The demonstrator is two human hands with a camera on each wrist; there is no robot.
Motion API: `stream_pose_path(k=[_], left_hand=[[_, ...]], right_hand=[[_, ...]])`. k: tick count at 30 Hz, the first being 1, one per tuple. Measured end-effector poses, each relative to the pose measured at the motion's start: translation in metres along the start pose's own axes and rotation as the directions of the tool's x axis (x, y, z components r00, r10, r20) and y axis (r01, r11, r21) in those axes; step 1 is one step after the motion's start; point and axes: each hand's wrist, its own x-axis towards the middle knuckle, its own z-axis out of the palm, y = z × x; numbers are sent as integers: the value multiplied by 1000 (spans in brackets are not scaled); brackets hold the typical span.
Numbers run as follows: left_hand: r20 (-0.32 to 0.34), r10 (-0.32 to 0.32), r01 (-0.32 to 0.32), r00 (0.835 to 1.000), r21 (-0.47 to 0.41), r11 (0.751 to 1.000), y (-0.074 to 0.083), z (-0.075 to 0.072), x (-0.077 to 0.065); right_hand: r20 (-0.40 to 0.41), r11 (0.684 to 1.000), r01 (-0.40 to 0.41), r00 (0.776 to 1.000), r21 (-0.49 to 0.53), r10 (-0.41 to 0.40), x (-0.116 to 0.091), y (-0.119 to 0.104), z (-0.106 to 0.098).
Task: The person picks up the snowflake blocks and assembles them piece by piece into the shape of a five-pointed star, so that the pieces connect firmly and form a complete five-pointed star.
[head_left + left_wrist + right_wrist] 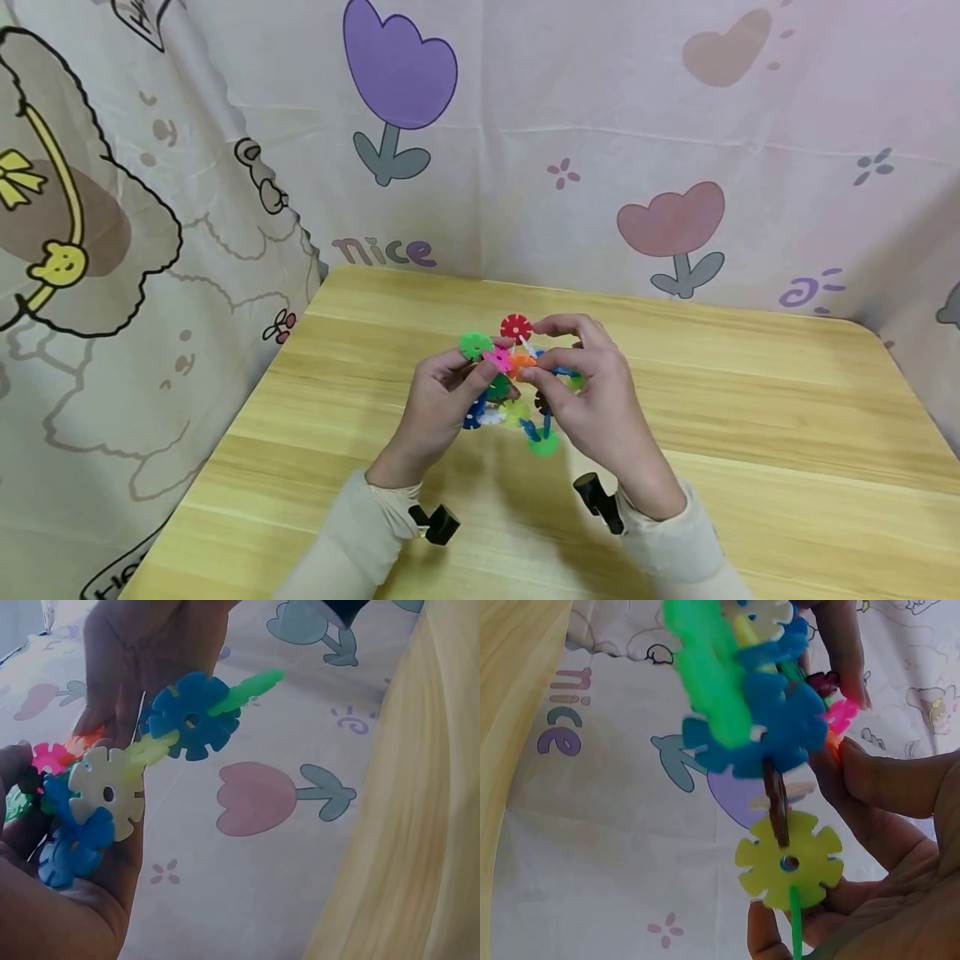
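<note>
A linked chain of colourful notched plastic discs is held up above the table between both hands. On its left side my left hand (427, 404) grips the cluster, thumb by the pink disc (497, 359) and the light green disc (476, 346). Thumb and index finger of my right hand (603, 396) pinch the orange disc (521, 365) beside the pink one. A red disc (515, 327) stands at the top, near the right fingers. White (88, 784) and blue (172, 724) discs show in the left wrist view; a yellow disc (817, 851) hangs near the right fingers in the right wrist view.
Beneath the hands lies a wooden table (750, 433). A printed cloth (525, 83) hangs behind it and along the left side. Black wrist cameras are strapped over both light sleeves (352, 525).
</note>
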Motion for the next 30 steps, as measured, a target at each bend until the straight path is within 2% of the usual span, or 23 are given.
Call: stream_pose_path(k=[6, 11, 13, 17, 24, 27, 30], left_hand=[[-2, 23, -23, 1000, -19, 1000, -2, 4, -1], [-4, 20, -20, 1000, 23, 1000, -2, 4, -1], [-2, 11, -11, 1000, 42, 999, -1, 4, 0], [7, 7, -7, 1000, 20, 1000, -1, 4, 0], [32, 32, -32, 999, 16, 999, -5, 4, 1], [43, 35, -36, 998, 40, 999, -4, 2, 0], [62, 33, -37, 998, 73, 997, -2, 1, 1]], right_hand=[[-30, 999, 20, 999, -26, -21, 0, -2, 3], [-45, 999, 25, 999, -43, -27, 1, -2, 3], [-33, 998, 34, 999, -51, -36, 1, -2, 2], [22, 996, 55, 998, -64, -53, 0, -2, -2], [97, 993, 56, 994, -101, -47, 0, 0, -9], [132, 996, 65, 990, -56, -58, 1, 3, -20], [130, 999, 35, 991, 9, -36, 3, 10, -34]])
